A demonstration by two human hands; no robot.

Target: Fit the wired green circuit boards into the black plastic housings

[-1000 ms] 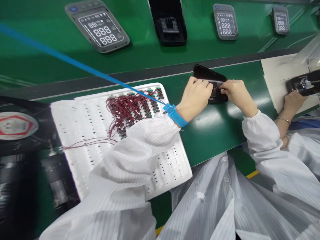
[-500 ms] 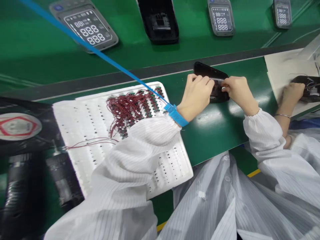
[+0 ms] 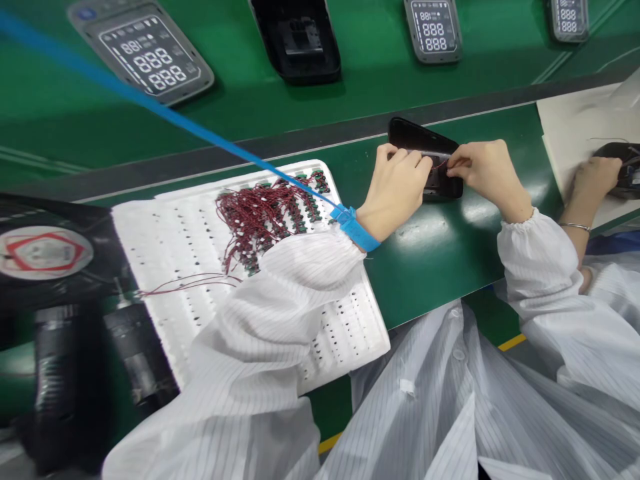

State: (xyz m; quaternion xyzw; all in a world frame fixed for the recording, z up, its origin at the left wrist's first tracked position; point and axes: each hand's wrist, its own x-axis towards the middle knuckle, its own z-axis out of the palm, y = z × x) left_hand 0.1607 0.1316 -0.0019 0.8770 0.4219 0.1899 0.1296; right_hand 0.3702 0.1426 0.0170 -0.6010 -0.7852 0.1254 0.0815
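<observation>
A black plastic housing [image 3: 420,137] lies on the green bench, its inner side facing up. Over its left part, my left hand [image 3: 397,187] is closed with curled fingers holding the housing; a blue wrist strap [image 3: 357,230] is round that wrist. At the housing's right side, my right hand [image 3: 487,173] pinches a thin red wire [image 3: 440,164] that runs into the housing. The fingers hide most of the inside. Left of my hands, a white foam tray [image 3: 175,243] carries a tangle of dark red wires [image 3: 255,217] with small green circuit boards.
Grey display units [image 3: 155,57] and a black housing [image 3: 305,43] lie on the raised green surface behind. Black tools [image 3: 137,360] are at the left. A co-worker's hand [image 3: 595,180] works on another dark housing [image 3: 631,175] at the right. A blue cord stretches from my wrist strap.
My right hand has drawn slightly up and right from the housing, and the red wire shows more clearly. The display units behind have shifted left in view.
</observation>
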